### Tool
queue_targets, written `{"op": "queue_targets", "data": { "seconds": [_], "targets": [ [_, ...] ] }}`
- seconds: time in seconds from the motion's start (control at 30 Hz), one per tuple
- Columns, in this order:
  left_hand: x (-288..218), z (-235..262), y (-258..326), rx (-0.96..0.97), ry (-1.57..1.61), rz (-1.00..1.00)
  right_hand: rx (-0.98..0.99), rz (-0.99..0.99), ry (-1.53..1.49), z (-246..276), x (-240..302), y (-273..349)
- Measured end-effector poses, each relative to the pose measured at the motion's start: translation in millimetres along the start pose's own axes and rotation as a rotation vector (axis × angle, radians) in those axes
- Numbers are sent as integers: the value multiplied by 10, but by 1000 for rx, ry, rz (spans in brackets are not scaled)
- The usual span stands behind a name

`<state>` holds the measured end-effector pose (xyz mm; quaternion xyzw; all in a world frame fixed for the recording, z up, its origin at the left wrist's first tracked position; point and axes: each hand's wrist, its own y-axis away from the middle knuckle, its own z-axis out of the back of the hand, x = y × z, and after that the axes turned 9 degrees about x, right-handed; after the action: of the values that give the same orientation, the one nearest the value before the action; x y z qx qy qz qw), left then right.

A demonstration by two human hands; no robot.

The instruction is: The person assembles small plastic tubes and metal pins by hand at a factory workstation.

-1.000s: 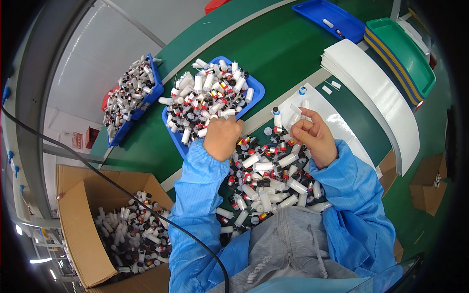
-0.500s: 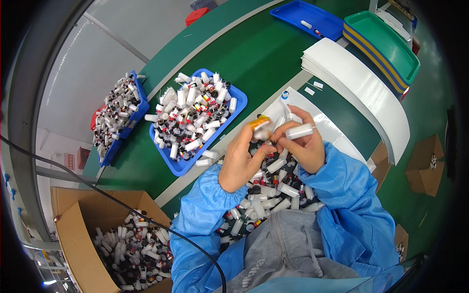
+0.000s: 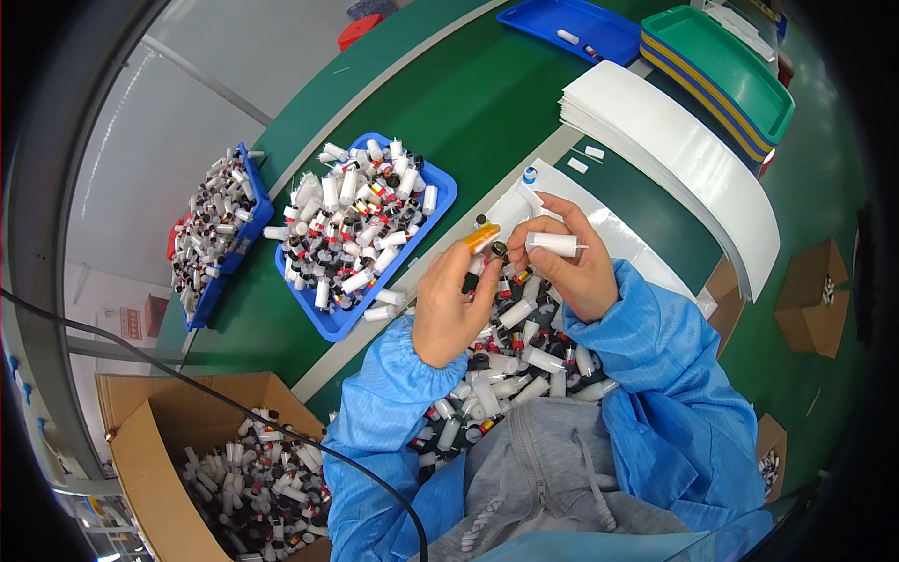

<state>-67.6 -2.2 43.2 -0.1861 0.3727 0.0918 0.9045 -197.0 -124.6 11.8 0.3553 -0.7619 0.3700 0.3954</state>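
My left hand [image 3: 448, 309] pinches a small orange-yellow tube [image 3: 481, 238] between thumb and fingers. A dark round cap [image 3: 499, 250] shows between my two hands; which fingers touch it, I cannot tell. My right hand [image 3: 585, 279] is closed on a small white bottle [image 3: 554, 245], lying sideways with a thin tip pointing right. A flat white piece [image 3: 530, 194] sticks up by the right fingertips; whether it is held is unclear. Under both hands spreads a pile of white bottles [image 3: 541, 360] with black, red and yellow parts, reaching my lap.
A heaped blue tray [image 3: 444, 214] stands left of my hands, more loaded blue trays [image 3: 245, 234] beyond. Lower left is a cardboard box [image 3: 173, 468] of bottles, crossed by a black cable [image 3: 234, 405]. White sheets [image 3: 693, 159] and stacked trays [image 3: 726, 75] stand at right.
My hands have drawn slightly apart, and the white bottle in the right hand has come closer to level. The whole view has shifted a little.
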Motion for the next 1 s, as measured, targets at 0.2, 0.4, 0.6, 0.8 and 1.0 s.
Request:
{"op": "queue_targets", "data": {
  "seconds": [0.2, 0.4, 0.6, 0.8, 1.0],
  "targets": [
    [118, 77, -51, 341, 1130, 299, 120, 41, 35, 62, 36, 38],
    [247, 84, -58, 547, 1476, 487, 120, 158, 251, 83, 1, -37],
    [193, 30, -27, 454, 1479, 496, -260, 227, 642, 125, -69, -39],
    [169, 38, -45, 269, 1448, 402, -40, -216, -327, 143, -114, 17],
    [161, -32, -2, 258, 1313, 414, -30, -368, -361, 115, -199, 39]
  ]
}}
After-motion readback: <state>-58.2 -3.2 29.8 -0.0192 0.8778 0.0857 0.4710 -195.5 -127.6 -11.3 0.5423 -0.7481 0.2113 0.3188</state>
